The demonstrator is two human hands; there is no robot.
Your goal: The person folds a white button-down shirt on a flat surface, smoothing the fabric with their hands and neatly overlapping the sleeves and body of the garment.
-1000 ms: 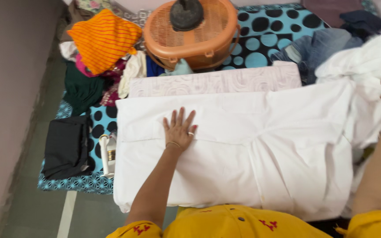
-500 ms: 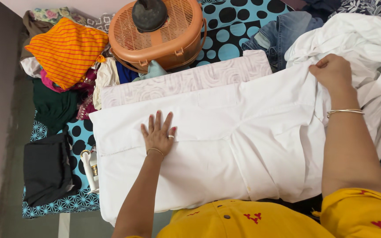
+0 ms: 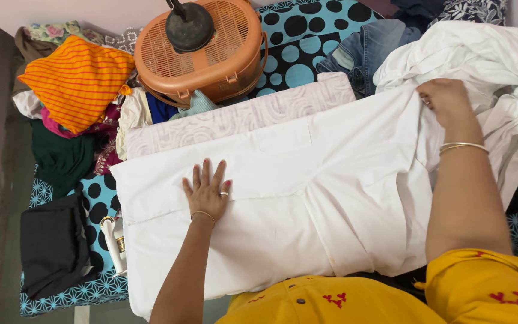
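A large white cloth (image 3: 343,198) lies spread flat in front of me over a pale patterned pad (image 3: 235,117). My left hand (image 3: 206,191) rests flat on the cloth's left part, fingers spread, a ring and a bangle on it. My right hand (image 3: 446,101) pinches the cloth's far right edge, where the cloth bunches into a crumpled white heap (image 3: 487,54).
An orange plastic basket (image 3: 211,57) with a dark round thing (image 3: 189,27) on top stands at the back. Orange striped fabric (image 3: 76,81) and mixed clothes pile at the left. Folded black cloth (image 3: 52,246) and a white iron (image 3: 114,243) lie on the blue dotted sheet (image 3: 307,36). Jeans (image 3: 367,51) lie behind.
My right hand came into view and gripped the cloth's right edge. The view shifted, so everything sits lower and further left. My left hand stays pressed on the cloth.
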